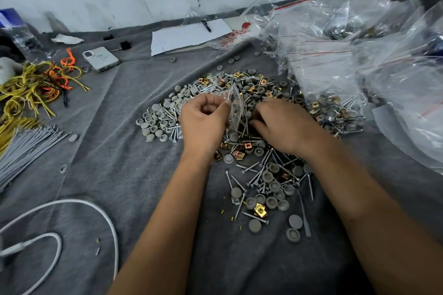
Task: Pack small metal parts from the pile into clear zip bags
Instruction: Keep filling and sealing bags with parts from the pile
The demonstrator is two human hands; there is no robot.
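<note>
The left hand [203, 122] pinches a small clear bag [236, 109] by its upper edge, fingers curled round the film, and holds it upright just above the pile [239, 108]. Held so, the mouth faces the right hand [285, 124] and sits close to the parts, so each pick needs only a short trip. The bag looks to hold little or nothing yet; the film is too clear and crumpled to say for sure.

The right hand lies palm down on the pile just beside the bag, fingers bent into the parts. Whether it has already pinched something I cannot tell, since the fingertips are hidden among the screws [263, 175].

The pile spreads over a grey cloth [119, 163] that covers the worktop; the soft cloth probably keeps round pieces from rolling off. It mixes screws, grey caps [153, 124] and brass-coloured clips [260, 209]. The caps bunch to the left and loose screws trail toward the person, perhaps from rough sorting.

To the right, a heap of bags [335, 60] with red seal lines lies within the right hand's reach, some with parts in them, likely both supply and finished packs. Off to the left, well apart from the work, lie cable ties [26, 148], yellow cords [31, 86], a phone [100, 58] and a white cable [105, 220]; a paper sheet [187, 35] with a pen [206, 25] on it sits behind the pile, perhaps for tallying.

The step in hand seems to be filling: pick, drop, repeat, then seal.
</note>
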